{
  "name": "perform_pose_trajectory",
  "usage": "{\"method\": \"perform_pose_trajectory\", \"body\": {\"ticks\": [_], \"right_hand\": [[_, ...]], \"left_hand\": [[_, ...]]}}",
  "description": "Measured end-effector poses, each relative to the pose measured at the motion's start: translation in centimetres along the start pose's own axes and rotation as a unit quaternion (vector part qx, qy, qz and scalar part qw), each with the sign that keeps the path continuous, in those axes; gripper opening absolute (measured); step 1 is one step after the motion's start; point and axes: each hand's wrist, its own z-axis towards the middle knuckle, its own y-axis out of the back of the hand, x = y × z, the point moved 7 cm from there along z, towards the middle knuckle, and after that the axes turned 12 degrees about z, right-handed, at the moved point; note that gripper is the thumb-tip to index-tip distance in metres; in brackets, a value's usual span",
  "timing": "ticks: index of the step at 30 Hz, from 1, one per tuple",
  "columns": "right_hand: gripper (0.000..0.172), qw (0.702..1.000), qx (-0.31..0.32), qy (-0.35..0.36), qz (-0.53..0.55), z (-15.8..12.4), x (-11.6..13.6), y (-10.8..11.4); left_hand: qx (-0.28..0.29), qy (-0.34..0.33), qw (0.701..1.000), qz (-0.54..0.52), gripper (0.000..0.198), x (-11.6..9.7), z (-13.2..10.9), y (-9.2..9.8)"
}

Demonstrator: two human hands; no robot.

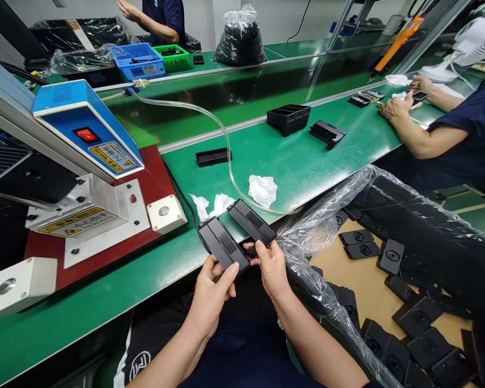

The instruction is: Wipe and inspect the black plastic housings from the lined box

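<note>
My left hand grips the near end of a flat black plastic part, thumb on top and fingers beneath. Beside it, my right hand pinches the lower end of a second black part. Both parts are tilted side by side over the front edge of the green table, close together. Just behind them lie crumpled white tissues and another white tissue. A clear hose curves across the table past the second part.
A press with a blue box and white button boxes stands left. Black parts lie farther back. At right, a plastic-lined bin holds several black parts; a co-worker's hands work beyond it.
</note>
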Motion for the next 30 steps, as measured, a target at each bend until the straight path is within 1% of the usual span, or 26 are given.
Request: {"method": "perform_pose_trajectory", "body": {"ticks": [3, 5, 7, 8, 9, 10, 11, 12, 13, 15, 16, 17, 19, 21, 23, 27, 30], "right_hand": [[0.043, 1.0, -0.009, 0.009, 0.004, -0.1, 0.4, 0.0], [0.041, 0.999, -0.011, 0.034, -0.02, -0.3, 1.0, 0.1], [0.041, 0.995, -0.007, 0.082, -0.062, -0.6, 1.9, 0.2], [0.042, 0.989, -0.006, 0.119, -0.092, -0.8, 2.6, 0.3], [0.044, 0.977, -0.004, 0.168, -0.129, -1.0, 3.4, 0.3], [0.046, 0.959, -0.002, 0.223, -0.174, -1.4, 4.3, 0.2], [0.048, 0.934, 0.002, 0.281, -0.223, -1.8, 5.1, 0.1], [0.049, 0.901, 0.008, 0.336, -0.272, -2.3, 5.9, -0.2], [0.049, 0.867, 0.016, 0.384, -0.318, -2.8, 6.5, -0.6], [0.052, 0.804, 0.035, 0.452, -0.385, -3.7, 7.3, -1.2], [0.055, 0.78, 0.042, 0.474, -0.407, -4.0, 7.5, -1.5], [0.057, 0.761, 0.048, 0.491, -0.422, -4.3, 7.7, -1.7], [0.06, 0.737, 0.057, 0.511, -0.44, -4.6, 7.8, -1.9], [0.06, 0.724, 0.065, 0.521, -0.448, -4.9, 7.7, -2.1], [0.059, 0.718, 0.072, 0.525, -0.452, -4.9, 7.4, -2.1], [0.06, 0.717, 0.074, 0.523, -0.455, -4.7, 6.9, -1.7], [0.059, 0.719, 0.078, 0.519, -0.455, -4.6, 6.5, -1.5]], "left_hand": [[0.03, -0.007, 0.997, -0.075, 0.044, 0.3, -0.2, 0.0], [0.077, 0.007, 0.984, -0.159, 0.053, 0.5, -0.3, -0.4], [0.151, 0.031, 0.954, -0.257, 0.062, 0.5, -0.4, -1.1], [0.191, 0.04, 0.933, -0.301, 0.061, 0.4, -0.5, -1.5], [0.228, 0.045, 0.911, -0.34, 0.053, 0.3, -0.6, -1.8], [0.259, 0.046, 0.89, -0.373, 0.041, 0.2, -0.7, -2.0], [0.283, 0.046, 0.87, -0.401, 0.03, 0.1, -0.6, -2.1], [0.302, 0.047, 0.852, -0.426, 0.022, 0.1, -0.6, -2.2], [0.313, 0.05, 0.835, -0.45, 0.019, 0.2, -0.5, -2.2], [0.319, 0.06, 0.805, -0.497, 0.016, 0.5, -0.2, -2.1], [0.314, 0.067, 0.794, -0.516, 0.015, 0.8, 0.0, -2.0], [0.306, 0.075, 0.785, -0.533, 0.014, 1.1, 0.2, -1.9], [0.285, 0.087, 0.775, -0.557, 0.014, 1.6, 0.6, -1.7], [0.27, 0.093, 0.769, -0.572, 0.014, 1.9, 0.8, -1.5], [0.266, 0.1, 0.761, -0.583, 0.013, 2.2, 0.9, -1.4], [0.271, 0.117, 0.749, -0.593, 0.012, 2.4, 1.0, -1.5], [0.266, 0.123, 0.748, -0.595, 0.012, 2.5, 1.1, -1.4]]}}
